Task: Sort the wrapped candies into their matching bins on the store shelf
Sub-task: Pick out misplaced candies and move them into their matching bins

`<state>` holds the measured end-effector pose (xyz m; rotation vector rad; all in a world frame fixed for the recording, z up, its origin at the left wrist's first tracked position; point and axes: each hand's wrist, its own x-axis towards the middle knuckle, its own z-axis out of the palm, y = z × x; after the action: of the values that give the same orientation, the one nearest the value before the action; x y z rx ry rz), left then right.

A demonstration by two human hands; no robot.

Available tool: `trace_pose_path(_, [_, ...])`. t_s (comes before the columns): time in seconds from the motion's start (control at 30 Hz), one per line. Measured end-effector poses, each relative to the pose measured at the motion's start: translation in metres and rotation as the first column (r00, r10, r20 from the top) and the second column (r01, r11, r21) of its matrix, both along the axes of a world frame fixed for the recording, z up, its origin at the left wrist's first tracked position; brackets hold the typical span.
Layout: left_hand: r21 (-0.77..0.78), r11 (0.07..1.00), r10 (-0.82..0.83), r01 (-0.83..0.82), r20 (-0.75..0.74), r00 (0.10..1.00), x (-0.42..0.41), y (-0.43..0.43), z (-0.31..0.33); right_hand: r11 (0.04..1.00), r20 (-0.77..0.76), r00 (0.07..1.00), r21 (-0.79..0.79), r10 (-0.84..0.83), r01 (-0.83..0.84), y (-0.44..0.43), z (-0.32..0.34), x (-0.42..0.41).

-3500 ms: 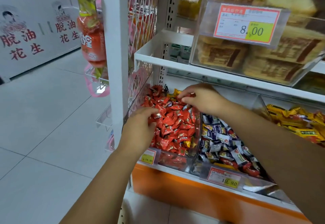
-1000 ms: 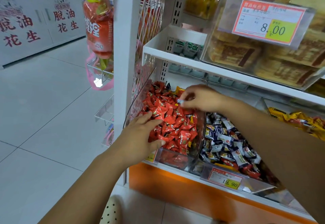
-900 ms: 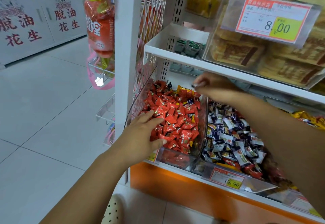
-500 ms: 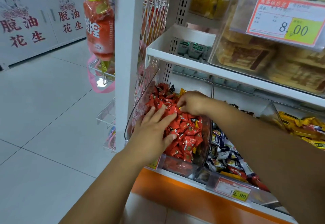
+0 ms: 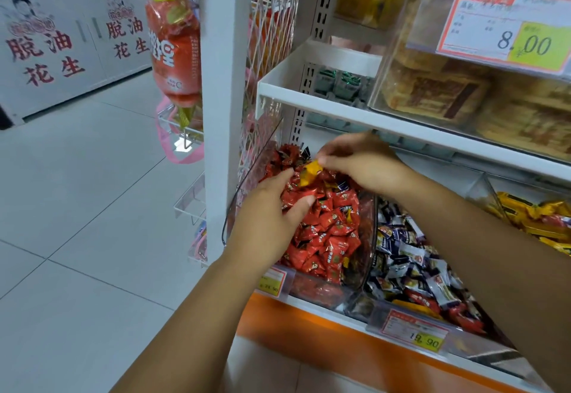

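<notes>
Both bare forearms are seen stretched in, pretty much meeting at the middle of the frame. The left arm is angled up from the bottom edge, a bit left of centre, and the left hand (image 5: 268,219) is laid palm-down with fingers spread and mostly straight, nothing gripped. The right arm is angled in from the lower right, with the right hand (image 5: 367,164) just above and right of the left one, knuckles up. A yellow candy (image 5: 310,174) is pinched at its fingertips.
</notes>
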<state>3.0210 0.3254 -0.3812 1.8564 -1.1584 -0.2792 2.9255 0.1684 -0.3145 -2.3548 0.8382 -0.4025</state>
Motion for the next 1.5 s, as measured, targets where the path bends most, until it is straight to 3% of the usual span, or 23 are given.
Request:
trace_pose_path(0.1, [-0.047, 0.999, -0.018, 0.010, -0.178, 0.984, -0.003, 0.001, 0.006, 0.971, 0.051, 0.987, 0.176, 0.152, -0.158, 0.019, -0.002, 0.000])
trace_pose_path(0.17, [-0.074, 0.997, -0.020, 0.004, -0.211, 0.977, -0.001, 0.001, 0.006, 0.943, 0.068, 0.980, 0.265, 0.188, -0.200, 0.020, -0.002, 0.002])
trace_pose_path(0.23, [-0.058, 0.998, 0.009, -0.021, -0.209, 0.978, 0.001, 0.003, 0.007, 0.983, -0.012, 0.996, 0.164, 0.087, -0.084, 0.002, -0.002, 0.004])
trace_pose_path(0.33, [-0.031, 0.999, 0.021, -0.030, -0.234, 0.972, 0.006, 0.005, 0.003, 0.995, -0.314, 0.947, -0.097, -0.066, 0.037, -0.033, -0.005, 0.006])
trace_pose_path(0.53, [-0.087, 0.996, -0.010, -0.029, -0.416, 0.909, 0.011, 0.002, 0.001, 0.970, -0.663, 0.747, -0.209, -0.047, -0.124, -0.037, -0.023, 0.023])
trace_pose_path(0.63, [-0.075, 0.997, 0.003, -0.032, -0.361, 0.932, 0.008, 0.000, 0.000, 0.924, -0.731, 0.671, -0.333, -0.127, -0.189, -0.036, -0.032, 0.026])
trace_pose_path(0.9, [-0.016, 0.999, 0.024, -0.030, -0.289, 0.957, 0.009, 0.005, 0.001, 0.908, -0.636, 0.755, -0.393, -0.156, -0.143, -0.051, -0.051, 0.027])
trace_pose_path(0.97, [-0.024, 0.999, 0.022, -0.031, -0.294, 0.956, 0.013, 0.007, 0.000, 0.939, -0.491, 0.861, -0.341, -0.129, -0.053, -0.050, -0.046, 0.020])
trace_pose_path(1.03, [-0.032, 0.999, 0.025, -0.037, -0.304, 0.952, 0.017, 0.008, -0.001, 0.986, -0.252, 0.964, -0.161, -0.079, 0.039, -0.044, -0.038, 0.012])
trace_pose_path(1.1, [-0.042, 0.998, 0.022, -0.039, -0.356, 0.934, 0.016, 0.008, -0.001, 0.997, -0.096, 0.993, -0.036, -0.065, 0.061, -0.033, -0.027, 0.000])
trace_pose_path(1.2, [-0.059, 0.997, 0.016, -0.044, -0.414, 0.910, 0.010, 0.007, 0.002, 0.996, 0.006, 0.998, 0.055, -0.069, 0.069, -0.019, -0.016, -0.021])
trace_pose_path(1.37, [-0.047, 0.998, -0.046, 0.030, -0.378, 0.925, 0.001, 0.008, 0.010, 0.974, 0.028, 0.995, 0.201, 0.100, -0.104, 0.008, -0.008, -0.023])
trace_pose_path(1.5, [-0.065, 0.998, -0.047, 0.025, -0.364, 0.930, 0.001, 0.009, 0.012, 0.977, -0.055, 0.983, 0.137, 0.175, -0.166, 0.014, 0.001, -0.009])
